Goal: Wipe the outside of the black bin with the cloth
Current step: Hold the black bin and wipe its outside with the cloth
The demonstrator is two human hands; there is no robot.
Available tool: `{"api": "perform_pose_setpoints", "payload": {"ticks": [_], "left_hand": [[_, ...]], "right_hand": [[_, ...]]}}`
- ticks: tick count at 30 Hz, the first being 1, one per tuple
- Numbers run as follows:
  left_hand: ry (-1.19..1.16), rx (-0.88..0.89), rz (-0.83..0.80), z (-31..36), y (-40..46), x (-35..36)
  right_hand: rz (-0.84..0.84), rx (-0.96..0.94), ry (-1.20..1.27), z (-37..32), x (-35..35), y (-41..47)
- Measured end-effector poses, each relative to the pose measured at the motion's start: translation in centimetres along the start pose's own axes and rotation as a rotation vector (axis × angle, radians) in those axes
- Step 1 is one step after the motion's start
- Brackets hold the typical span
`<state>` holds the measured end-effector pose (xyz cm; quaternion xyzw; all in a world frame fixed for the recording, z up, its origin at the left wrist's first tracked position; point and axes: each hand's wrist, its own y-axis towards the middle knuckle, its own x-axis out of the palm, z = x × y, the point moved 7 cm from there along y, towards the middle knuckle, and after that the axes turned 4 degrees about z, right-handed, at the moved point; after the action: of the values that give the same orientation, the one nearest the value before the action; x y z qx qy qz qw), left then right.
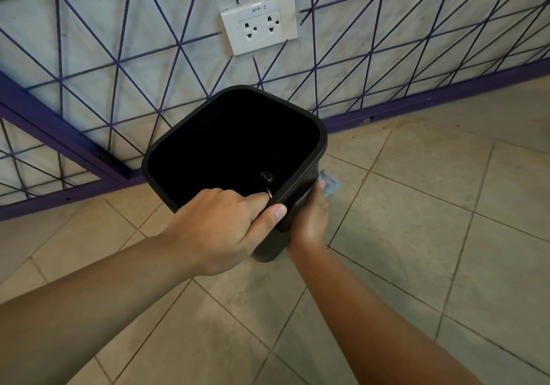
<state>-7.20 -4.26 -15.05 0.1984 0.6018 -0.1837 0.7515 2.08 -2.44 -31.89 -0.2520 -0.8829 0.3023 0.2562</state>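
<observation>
A black square bin (309,134) with rounded corners is held off the tiled floor, its open top tilted toward me. My left hand (220,229) grips its near rim, thumb outside and fingers hooked inside. My right hand (311,220) presses a light blue-grey cloth (329,183) against the bin's right outer wall; only a corner of the cloth shows past the fingers. The bin's lower part is hidden behind my hands.
A white wall with a purple line pattern and purple skirting (416,107) stands just behind the bin. A white double power socket (259,23) is on the wall above it. Beige floor tiles (446,235) spread to the right and front.
</observation>
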Motion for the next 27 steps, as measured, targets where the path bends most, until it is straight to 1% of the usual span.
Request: {"api": "perform_pose_setpoints", "payload": {"ticks": [2, 5, 6, 8, 10, 11, 13, 15, 17, 19, 22, 24, 27], "left_hand": [[-0.005, -0.001, -0.007, 0.0, 0.1, 0.0], [-0.006, -0.004, -0.017, 0.1, 0.0, -0.1], [-0.005, -0.006, -0.020, 0.1, 0.0, -0.1], [-0.006, -0.001, -0.021, 0.1, 0.0, 0.0], [-0.008, 0.010, -0.019, 0.1, 0.1, 0.0], [-0.009, 0.011, -0.018, 0.0, 0.1, 0.0], [-0.010, 0.013, -0.013, 0.0, 0.1, -0.1], [-0.018, 0.013, -0.011, 0.1, 0.1, 0.0], [-0.023, 0.015, -0.006, 0.1, 0.1, -0.1], [-0.024, 0.019, -0.006, 0.1, 0.1, -0.1], [-0.019, 0.029, 0.005, 0.2, 0.1, -0.2], [-0.020, 0.036, 0.004, 0.3, 0.1, -0.2], [-0.033, 0.027, -0.007, 0.1, 0.2, -0.1]], "right_hand": [[-0.005, -0.024, -0.027, 0.5, -0.3, -0.6], [0.062, 0.068, 0.016, 1.1, -1.3, 0.9], [0.062, 0.081, 0.027, 0.9, -1.2, 1.1], [0.014, 0.001, 0.016, 0.1, -0.4, 0.3], [0.014, -0.071, -0.015, -0.4, 0.0, -0.5], [0.037, -0.067, -0.021, -0.3, -0.2, -0.4], [0.063, -0.002, -0.015, 0.1, -0.8, 0.6], [0.036, 0.059, 0.006, 0.1, -0.8, 1.3], [-0.023, 0.001, 0.000, -0.2, -0.1, 0.9], [-0.012, -0.041, -0.017, -0.4, 0.0, 0.4], [0.048, 0.063, 0.008, 0.1, -1.0, 1.6], [0.050, 0.106, -0.002, 0.3, -1.4, 2.0], [-0.010, 0.019, -0.021, 0.1, -0.4, 0.3]]}}
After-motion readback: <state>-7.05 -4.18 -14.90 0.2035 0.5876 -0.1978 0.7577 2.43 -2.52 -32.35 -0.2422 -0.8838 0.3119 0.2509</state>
